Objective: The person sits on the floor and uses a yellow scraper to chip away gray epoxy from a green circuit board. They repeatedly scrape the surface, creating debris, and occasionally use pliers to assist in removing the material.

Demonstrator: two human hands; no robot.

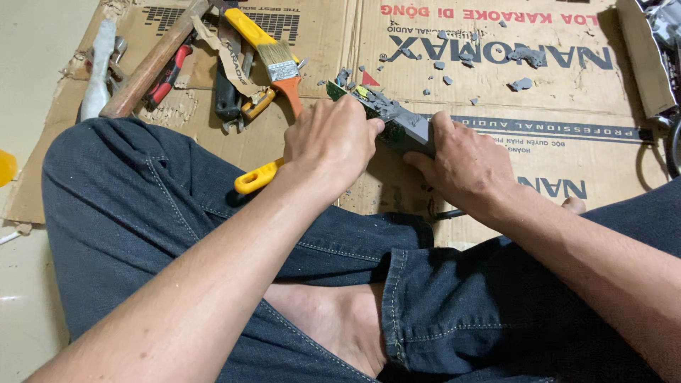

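My left hand [332, 142] is closed around a tool with a yellow handle [257, 177] that sticks out below the fist. Its tip is hidden against a grey plastic device [404, 124] with a green circuit board [347, 93] showing at its far end. My right hand [464, 164] grips the near right end of the grey device and holds it on the cardboard [539, 149]. Small grey plastic fragments [521, 84] lie scattered beyond the device.
At the back left lie a wooden-handled hammer [152, 64], a paintbrush with an orange handle [280, 65], red-handled pliers [167, 76] and other hand tools. My crossed legs in dark jeans [163, 206] fill the foreground. Pale floor [28, 42] borders the cardboard at left.
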